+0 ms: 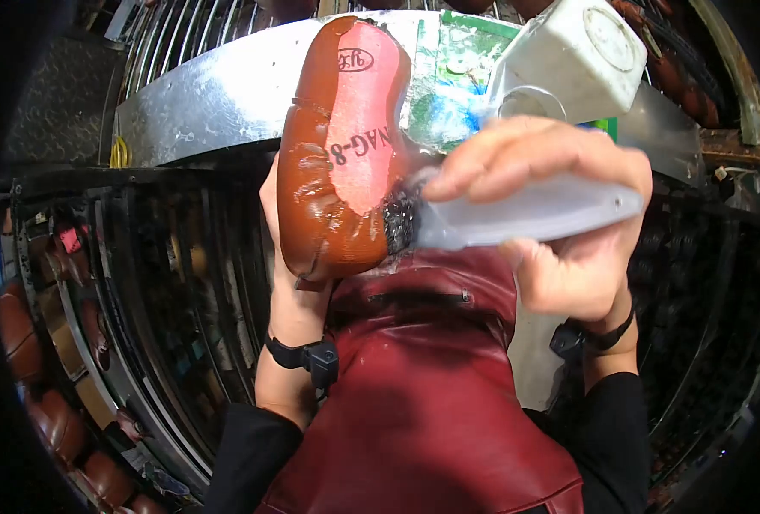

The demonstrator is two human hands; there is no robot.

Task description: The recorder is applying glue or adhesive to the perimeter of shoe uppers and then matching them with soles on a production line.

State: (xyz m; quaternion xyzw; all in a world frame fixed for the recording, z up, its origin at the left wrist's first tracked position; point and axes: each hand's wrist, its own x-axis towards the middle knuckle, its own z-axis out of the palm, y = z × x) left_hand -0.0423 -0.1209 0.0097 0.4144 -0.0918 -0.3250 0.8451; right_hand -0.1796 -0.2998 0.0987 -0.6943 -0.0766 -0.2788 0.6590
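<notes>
A brown leather shoe upper on a pink last (pixel 315 188) is held upside down above my lap, its pink sole side facing up. My left hand (pixel 270 190) grips it from behind and below; most of the fingers are hidden by the shoe. In my right hand (pixel 568 154) is a brush (pixel 517 210) with a translucent whitish handle, fingers over the top and thumb underneath. Its dark, wet-looking bristles (pixel 401 214) touch the edge of the shoe on its right side. The brush head is smeared by motion.
Ahead is a shiny metal worktop (pixel 200 103), with a white plastic container (pixel 568 60) at its right and green-and-white sheeting (pixel 461 51) beside it. Dark metal racks (pixel 183 291) holding brown shoes (pixel 59 420) stand close on both sides. A red apron (pixel 431 394) covers my lap.
</notes>
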